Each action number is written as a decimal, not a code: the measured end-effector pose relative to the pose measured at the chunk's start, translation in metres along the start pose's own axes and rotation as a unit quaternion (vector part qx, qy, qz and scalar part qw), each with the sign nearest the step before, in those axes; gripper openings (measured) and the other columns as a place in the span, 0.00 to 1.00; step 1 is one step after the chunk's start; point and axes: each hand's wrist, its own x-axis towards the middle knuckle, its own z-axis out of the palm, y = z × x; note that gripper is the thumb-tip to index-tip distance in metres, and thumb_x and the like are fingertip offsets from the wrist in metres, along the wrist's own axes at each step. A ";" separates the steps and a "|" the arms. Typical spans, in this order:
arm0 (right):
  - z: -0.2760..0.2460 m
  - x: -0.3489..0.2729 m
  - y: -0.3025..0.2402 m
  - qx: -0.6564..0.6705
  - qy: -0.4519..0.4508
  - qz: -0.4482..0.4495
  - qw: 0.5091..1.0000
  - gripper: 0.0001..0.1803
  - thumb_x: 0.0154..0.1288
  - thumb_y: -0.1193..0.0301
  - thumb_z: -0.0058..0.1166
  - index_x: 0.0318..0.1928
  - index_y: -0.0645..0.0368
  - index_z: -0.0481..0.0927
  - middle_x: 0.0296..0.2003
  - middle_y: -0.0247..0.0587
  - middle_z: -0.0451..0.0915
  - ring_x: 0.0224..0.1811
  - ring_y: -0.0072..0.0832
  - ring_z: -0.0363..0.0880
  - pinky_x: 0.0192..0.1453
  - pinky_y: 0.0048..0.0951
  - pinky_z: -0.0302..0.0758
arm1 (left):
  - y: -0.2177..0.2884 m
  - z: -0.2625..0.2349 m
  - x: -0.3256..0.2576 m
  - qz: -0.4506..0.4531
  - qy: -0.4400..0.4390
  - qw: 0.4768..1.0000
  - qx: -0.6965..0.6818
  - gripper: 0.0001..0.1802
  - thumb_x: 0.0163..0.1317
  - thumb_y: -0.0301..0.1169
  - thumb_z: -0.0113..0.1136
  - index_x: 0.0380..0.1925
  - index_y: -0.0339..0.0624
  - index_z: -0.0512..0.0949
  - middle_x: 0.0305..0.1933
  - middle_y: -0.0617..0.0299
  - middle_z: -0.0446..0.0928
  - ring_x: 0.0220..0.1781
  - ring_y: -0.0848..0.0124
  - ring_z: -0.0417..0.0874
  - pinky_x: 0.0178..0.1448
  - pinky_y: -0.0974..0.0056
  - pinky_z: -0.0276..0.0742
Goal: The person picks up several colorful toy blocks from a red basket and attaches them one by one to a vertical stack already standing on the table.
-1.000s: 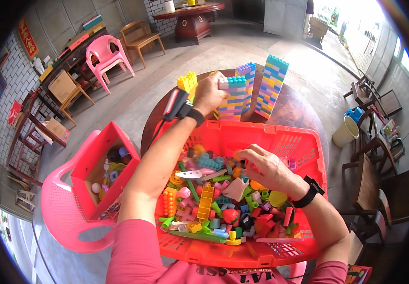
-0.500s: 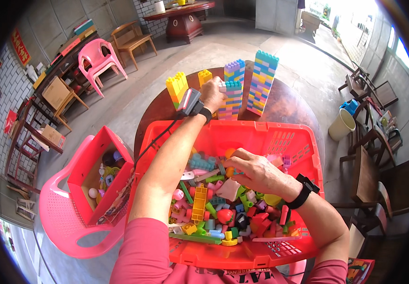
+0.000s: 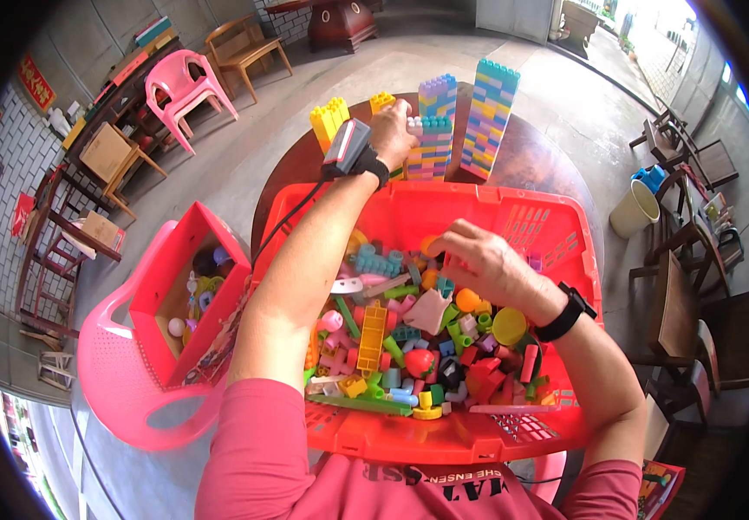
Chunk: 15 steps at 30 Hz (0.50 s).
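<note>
My left hand (image 3: 390, 137) reaches past the basket's far rim, closed around the left side of a short pastel block tower (image 3: 429, 149); a pale block sits by its fingertips. Beside that hand are a yellow block stack (image 3: 329, 121) and a smaller yellow one (image 3: 381, 101). Behind the short tower stands a lilac and blue one (image 3: 438, 94), and to its right a taller multicolored tower (image 3: 490, 117). Over the loose toys in the red basket (image 3: 374, 446), my right hand (image 3: 489, 264) has bent fingers that look apart; its fingertips are partly hidden. A teal piece lies just below them.
The basket rests at the near side of a round brown table (image 3: 556, 165). To the left, a pink plastic chair (image 3: 119, 420) bears a red box (image 3: 162, 299) of toys. Wooden chairs (image 3: 674, 303) and a cream bin (image 3: 635, 210) stand at right. A cable runs from my left wrist.
The view has tilted, so the basket and towers sit higher in the picture. My left hand stays at the short tower. My right hand's fingers have shifted slightly over the toys.
</note>
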 end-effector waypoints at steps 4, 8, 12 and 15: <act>-0.006 -0.001 0.010 -0.021 0.030 -0.005 0.999 0.14 0.55 0.77 0.59 0.44 0.59 0.76 0.37 0.45 0.74 0.37 0.40 0.79 0.40 0.37 0.77 | 0.000 -0.008 -0.002 -0.010 0.000 1.000 0.026 0.30 0.40 0.31 0.75 0.47 0.43 0.74 0.46 0.50 0.81 0.49 0.53 0.82 0.54 0.56 0.77; -0.009 -0.002 0.021 -0.053 0.038 0.034 0.997 0.14 0.55 0.77 0.58 0.44 0.60 0.76 0.36 0.45 0.75 0.34 0.38 0.80 0.39 0.35 0.77 | 0.000 -0.027 -0.005 0.028 0.026 0.998 0.046 0.30 0.44 0.37 0.73 0.48 0.44 0.73 0.45 0.50 0.80 0.47 0.52 0.82 0.49 0.54 0.78; -0.010 -0.005 0.025 -0.041 0.032 0.016 0.998 0.14 0.56 0.78 0.57 0.44 0.61 0.76 0.38 0.45 0.77 0.35 0.38 0.80 0.41 0.35 0.77 | 0.015 -0.058 -0.029 0.069 0.043 0.997 0.019 0.27 0.51 0.39 0.69 0.50 0.43 0.74 0.41 0.53 0.82 0.43 0.57 0.84 0.45 0.56 0.79; -0.006 -0.005 0.023 -0.044 0.018 0.015 0.999 0.13 0.56 0.78 0.58 0.43 0.59 0.75 0.38 0.45 0.76 0.36 0.40 0.81 0.42 0.37 0.78 | 0.029 -0.082 -0.065 0.141 -0.034 0.989 -0.041 0.20 0.55 0.35 0.66 0.47 0.42 0.75 0.35 0.54 0.83 0.38 0.61 0.85 0.42 0.59 0.79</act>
